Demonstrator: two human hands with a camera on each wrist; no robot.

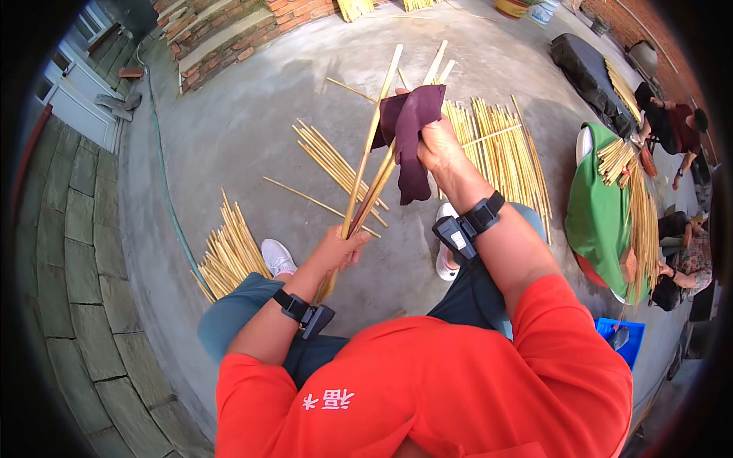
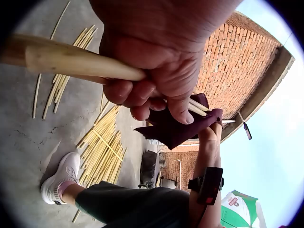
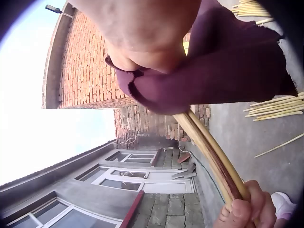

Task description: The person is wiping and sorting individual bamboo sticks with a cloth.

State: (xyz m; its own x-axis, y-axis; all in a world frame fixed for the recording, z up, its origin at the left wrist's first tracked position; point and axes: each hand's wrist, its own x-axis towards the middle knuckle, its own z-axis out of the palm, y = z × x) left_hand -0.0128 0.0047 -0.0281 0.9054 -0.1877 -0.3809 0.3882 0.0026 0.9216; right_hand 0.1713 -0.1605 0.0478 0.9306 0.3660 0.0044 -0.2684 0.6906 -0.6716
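Several pale stalks [image 1: 373, 130] slant upward between the two hands. Lower down, the left hand [image 1: 336, 252] has its fingers curled round them; its grip fills the left wrist view, where the stalks [image 2: 85, 64] pass through the left hand [image 2: 152, 71]. Near their upper ends the right hand [image 1: 444, 149] grips a dark purple cloth [image 1: 416, 122] wrapped about the stalks, one end of it hanging. In the right wrist view, the cloth [image 3: 223, 71] lies under the right hand [image 3: 147, 38] and hides its fingertips; a reddish-brown streak marks one stalk.
Stalk piles lie on the concrete at left [image 1: 229, 248], centre [image 1: 328, 156] and right [image 1: 500, 153]. White shoes [image 1: 278, 257] are near them. At the right are a green cloth [image 1: 592, 206] with more stalks, a blue tray [image 1: 622, 343] and other people.
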